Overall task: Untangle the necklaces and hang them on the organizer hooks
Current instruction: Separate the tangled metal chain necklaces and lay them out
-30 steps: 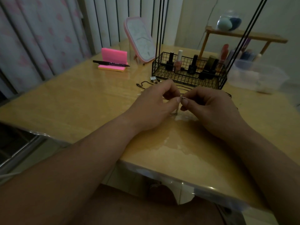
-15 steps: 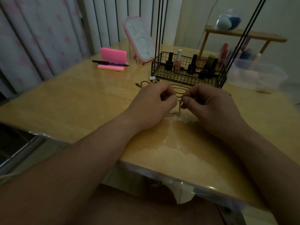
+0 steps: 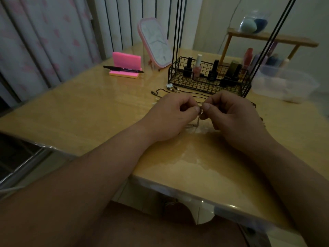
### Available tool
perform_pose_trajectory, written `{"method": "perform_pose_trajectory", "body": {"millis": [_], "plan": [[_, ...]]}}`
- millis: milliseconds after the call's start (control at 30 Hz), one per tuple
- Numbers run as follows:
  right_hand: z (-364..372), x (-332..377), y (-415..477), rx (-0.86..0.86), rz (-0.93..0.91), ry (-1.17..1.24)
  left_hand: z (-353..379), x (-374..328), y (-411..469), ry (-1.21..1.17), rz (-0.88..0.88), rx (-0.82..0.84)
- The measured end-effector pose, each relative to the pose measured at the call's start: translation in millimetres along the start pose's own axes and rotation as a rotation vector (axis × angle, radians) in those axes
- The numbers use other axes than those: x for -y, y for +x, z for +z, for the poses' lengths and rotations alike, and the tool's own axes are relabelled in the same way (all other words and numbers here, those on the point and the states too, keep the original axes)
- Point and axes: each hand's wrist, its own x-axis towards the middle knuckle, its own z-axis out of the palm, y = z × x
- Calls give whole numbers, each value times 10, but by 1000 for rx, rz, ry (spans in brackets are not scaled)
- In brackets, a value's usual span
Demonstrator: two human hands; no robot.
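Observation:
Both hands meet over the middle of the wooden table. My left hand and my right hand each pinch the same thin silver chain necklace between thumb and forefinger, thumbs almost touching. The chain hangs down from the pinch onto the tabletop. A dark cord necklace with a small square pendant lies on the table beyond my hands. The black wire organizer stands behind it, its thin upright rods running out of the top of the view; its hooks are out of sight.
Nail polish bottles fill the organizer's basket. A pink-framed mirror and a pink note holder with a black pen stand at the back left. A clear plastic tub and a wooden shelf sit at the right.
My hands lifted the silver chain a little off the table and closed in, so the thumbs now nearly touch. The cord necklace has not moved.

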Motion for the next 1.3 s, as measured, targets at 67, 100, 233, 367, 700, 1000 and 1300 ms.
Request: {"method": "perform_pose_trajectory", "body": {"millis": [67,100,233,367,700,1000,1300], "plan": [[-3,-6,3,18,18,-1,-1,2,-4,7,0,4],[-6,-14,5,27,25,-8,0,1,-6,7,-1,7],[-22,-38,8,48,29,-40,4,-11,-10,-6,5,-5],[-27,-35,9,51,36,-15,2,-14,-11,8,7,12],[-85,-40,35,35,148,277,-7,5,3,-114,-50,79],[-67,-82,19,48,11,-7,-35,18,5,-32,-33,69],[-66,-80,3,37,-29,-98,1,16,-18,62,28,39]]}}
